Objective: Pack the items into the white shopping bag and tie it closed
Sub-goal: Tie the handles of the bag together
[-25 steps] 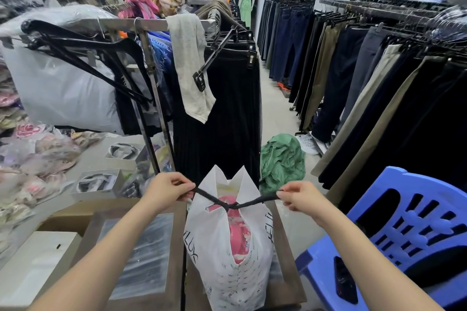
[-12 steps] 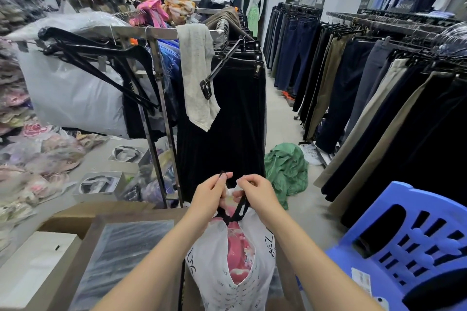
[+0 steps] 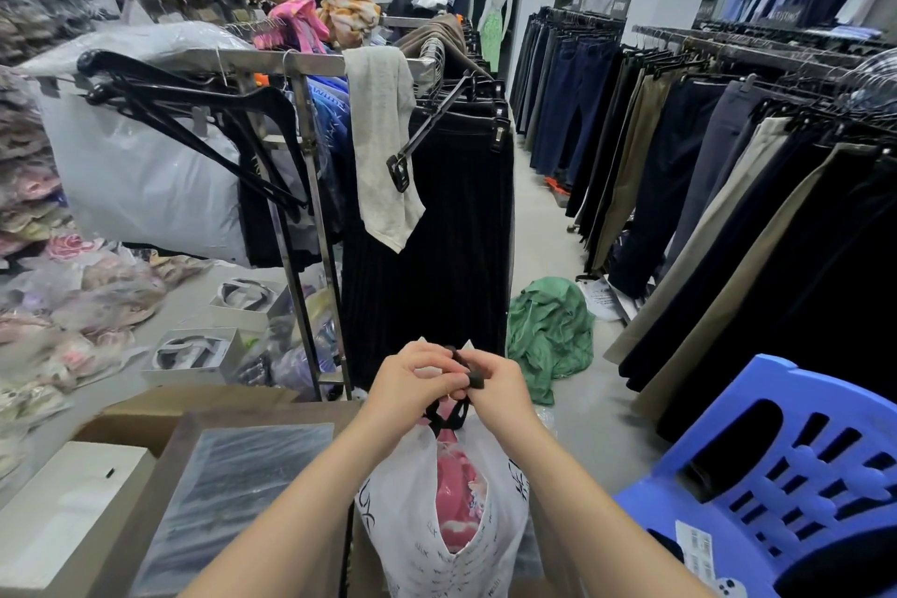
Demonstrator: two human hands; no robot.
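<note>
At lower centre, the left hand (image 3: pixel 417 376) and right hand (image 3: pixel 495 386) meet above a white printed plastic shopping bag (image 3: pixel 412 524). Both sets of fingers pinch its black ribbon ties (image 3: pixel 468 371). Pink clothing (image 3: pixel 454 495) shows inside.

Both hands meet above the mouth of the white shopping bag (image 3: pixel 427 529). The left hand (image 3: pixel 412 376) and right hand (image 3: pixel 500 386) touch each other, fingers pinched on the black handles (image 3: pixel 449 415). A pink item (image 3: pixel 454 500) shows through the bag's open front. The bag stands between a brown box (image 3: pixel 233 476) and a blue plastic chair (image 3: pixel 776 476). A green garment (image 3: pixel 548 330) lies on the floor beyond.
</note>
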